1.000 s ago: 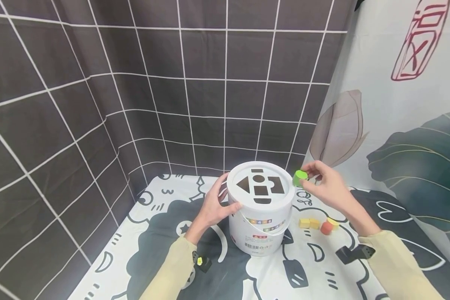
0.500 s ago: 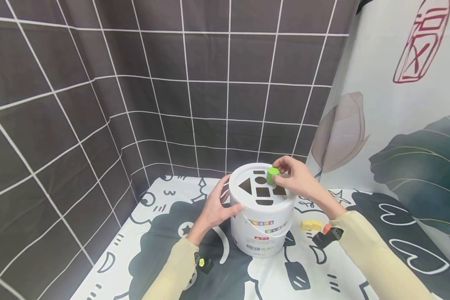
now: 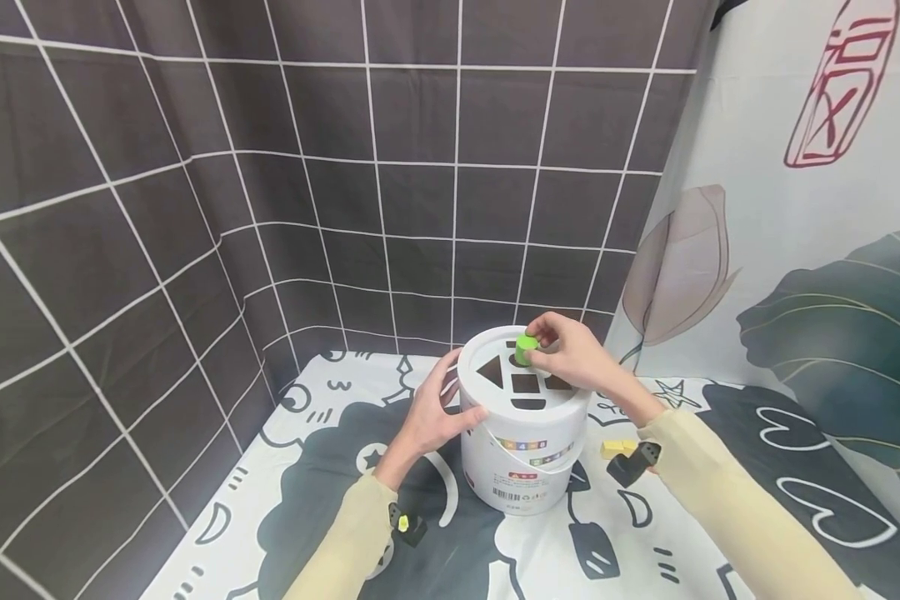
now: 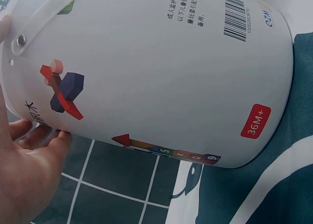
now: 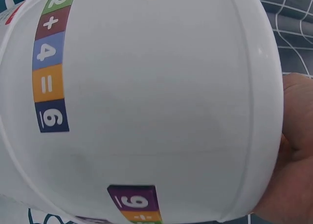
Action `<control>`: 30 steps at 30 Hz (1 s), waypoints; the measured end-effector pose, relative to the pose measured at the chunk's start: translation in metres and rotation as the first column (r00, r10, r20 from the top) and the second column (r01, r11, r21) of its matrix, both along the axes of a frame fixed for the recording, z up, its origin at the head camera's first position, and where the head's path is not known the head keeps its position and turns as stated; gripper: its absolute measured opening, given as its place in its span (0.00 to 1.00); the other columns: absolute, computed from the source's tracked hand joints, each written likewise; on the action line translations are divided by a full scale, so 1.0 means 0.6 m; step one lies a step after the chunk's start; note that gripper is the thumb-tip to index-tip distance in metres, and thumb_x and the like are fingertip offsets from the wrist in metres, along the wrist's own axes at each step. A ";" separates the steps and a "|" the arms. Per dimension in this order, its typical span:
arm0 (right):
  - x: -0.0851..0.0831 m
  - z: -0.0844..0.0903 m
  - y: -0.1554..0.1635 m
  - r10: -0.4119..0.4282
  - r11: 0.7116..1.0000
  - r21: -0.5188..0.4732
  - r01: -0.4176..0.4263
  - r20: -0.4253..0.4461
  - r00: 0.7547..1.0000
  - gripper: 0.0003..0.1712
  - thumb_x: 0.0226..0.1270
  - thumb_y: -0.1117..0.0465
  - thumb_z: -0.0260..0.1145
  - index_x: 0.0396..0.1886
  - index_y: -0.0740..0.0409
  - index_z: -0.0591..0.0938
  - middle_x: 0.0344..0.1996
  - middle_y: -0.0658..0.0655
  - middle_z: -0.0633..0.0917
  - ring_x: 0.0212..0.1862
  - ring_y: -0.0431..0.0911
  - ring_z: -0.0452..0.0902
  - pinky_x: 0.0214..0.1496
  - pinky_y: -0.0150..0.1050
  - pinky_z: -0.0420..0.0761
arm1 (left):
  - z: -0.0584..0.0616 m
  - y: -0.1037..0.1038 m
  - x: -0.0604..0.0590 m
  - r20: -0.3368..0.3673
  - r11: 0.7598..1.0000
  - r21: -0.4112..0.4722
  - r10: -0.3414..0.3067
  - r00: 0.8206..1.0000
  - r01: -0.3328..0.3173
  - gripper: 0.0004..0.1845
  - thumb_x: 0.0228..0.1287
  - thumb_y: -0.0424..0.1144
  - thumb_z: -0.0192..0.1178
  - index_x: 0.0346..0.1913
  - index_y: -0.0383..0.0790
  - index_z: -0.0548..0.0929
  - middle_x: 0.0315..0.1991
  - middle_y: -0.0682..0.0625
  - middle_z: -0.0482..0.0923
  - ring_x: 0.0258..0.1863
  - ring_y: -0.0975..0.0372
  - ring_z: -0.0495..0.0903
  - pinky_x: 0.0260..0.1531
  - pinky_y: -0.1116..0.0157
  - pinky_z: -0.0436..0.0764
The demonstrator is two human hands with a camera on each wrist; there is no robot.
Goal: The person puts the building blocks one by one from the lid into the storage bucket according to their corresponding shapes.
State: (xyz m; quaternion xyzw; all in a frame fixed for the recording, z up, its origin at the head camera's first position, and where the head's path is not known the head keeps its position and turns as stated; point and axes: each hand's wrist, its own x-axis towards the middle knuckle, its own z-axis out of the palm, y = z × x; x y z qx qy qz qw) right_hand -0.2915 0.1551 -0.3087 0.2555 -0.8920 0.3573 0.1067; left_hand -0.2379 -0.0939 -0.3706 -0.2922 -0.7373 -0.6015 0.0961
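Gridded cloth (image 3: pixel 412 200) throughout — green block (image 3: pixel 524 351) only in head view.

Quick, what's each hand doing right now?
Left hand: closed around the side of the white bucket, near its top.
Right hand: closed, pinching the green block over the lid.

**Visible inscriptions**

The white bucket (image 5: pixel 161 87) bears the sum 2+4=6 on a coloured strip (image 5: pixel 48 60), 36M+ on a red label (image 4: pixel 256 121), Chinese small print (image 4: pixel 186 8), a barcode (image 4: pixel 235 17) and the letters OZM (image 4: pixel 268 17); a red seal (image 3: pixel 842 96) marks the pale curtain (image 3: pixel 765 225).
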 end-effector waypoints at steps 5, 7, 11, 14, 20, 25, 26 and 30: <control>-0.002 -0.003 -0.005 0.004 1.000 0.004 -0.004 0.005 1.000 0.18 0.59 0.66 0.71 0.48 0.67 0.79 0.40 0.60 0.83 0.44 0.55 0.79 0.50 0.52 0.81 | -0.001 0.001 -0.001 0.006 1.000 -0.004 -0.008 1.000 0.008 0.49 0.54 0.40 0.70 0.74 0.23 0.56 0.72 0.30 0.57 0.70 0.37 0.61 0.70 0.52 0.64; -0.002 -0.005 -0.005 0.006 1.000 0.009 -0.006 -0.002 1.000 0.18 0.59 0.66 0.71 0.48 0.67 0.79 0.39 0.60 0.83 0.44 0.55 0.79 0.49 0.52 0.81 | -0.001 0.001 -0.001 0.007 1.000 -0.006 -0.010 1.000 0.010 0.49 0.54 0.41 0.70 0.74 0.24 0.56 0.72 0.30 0.57 0.70 0.37 0.60 0.70 0.52 0.64; -0.003 -0.008 -0.005 -0.001 1.000 0.022 0.001 -0.029 1.000 0.19 0.60 0.64 0.71 0.49 0.67 0.79 0.41 0.61 0.83 0.44 0.55 0.79 0.48 0.51 0.81 | -0.002 0.001 -0.002 0.007 1.000 -0.007 -0.008 1.000 0.008 0.50 0.54 0.42 0.70 0.74 0.24 0.57 0.72 0.30 0.57 0.71 0.38 0.61 0.70 0.53 0.65; -0.001 -0.008 -0.001 -0.020 1.000 0.011 0.021 -0.048 0.999 0.19 0.63 0.62 0.70 0.51 0.66 0.80 0.44 0.61 0.83 0.46 0.54 0.78 0.47 0.50 0.81 | -0.002 0.001 -0.001 0.004 1.000 -0.006 -0.004 1.000 0.005 0.49 0.54 0.42 0.70 0.74 0.24 0.57 0.72 0.30 0.58 0.70 0.38 0.61 0.70 0.52 0.65; 0.008 -0.001 0.021 -0.063 0.997 -0.055 0.059 -0.067 0.996 0.17 0.67 0.62 0.66 0.52 0.67 0.79 0.45 0.63 0.82 0.46 0.55 0.76 0.49 0.51 0.79 | -0.002 0.002 0.000 -0.005 1.000 0.006 -0.004 1.000 0.004 0.49 0.53 0.40 0.70 0.73 0.24 0.58 0.72 0.30 0.58 0.70 0.37 0.61 0.70 0.51 0.65; 0.013 -0.009 0.054 -0.097 0.991 -0.098 0.089 -0.081 0.992 0.15 0.68 0.65 0.63 0.51 0.69 0.79 0.41 0.62 0.82 0.41 0.52 0.77 0.41 0.40 0.77 | -0.002 0.000 -0.001 -0.016 1.000 0.019 -0.010 1.000 0.011 0.49 0.53 0.41 0.71 0.73 0.23 0.58 0.71 0.29 0.58 0.69 0.36 0.61 0.70 0.50 0.64; 0.015 -0.012 0.061 -0.103 0.990 -0.107 0.094 -0.085 0.991 0.15 0.68 0.66 0.63 0.50 0.70 0.79 0.40 0.62 0.82 0.41 0.52 0.77 0.40 0.38 0.77 | -0.002 0.000 -0.002 -0.018 1.000 0.019 -0.011 1.000 0.011 0.49 0.53 0.41 0.71 0.73 0.23 0.58 0.71 0.28 0.58 0.69 0.36 0.61 0.70 0.49 0.64; 0.024 -0.026 0.088 -0.157 0.983 -0.112 0.147 -0.088 0.984 0.14 0.68 0.66 0.62 0.50 0.69 0.79 0.38 0.61 0.82 0.40 0.50 0.75 0.37 0.33 0.74 | -0.001 -0.001 -0.001 -0.019 1.000 0.014 -0.009 1.000 0.009 0.49 0.53 0.41 0.71 0.73 0.22 0.57 0.71 0.28 0.58 0.70 0.35 0.61 0.70 0.49 0.64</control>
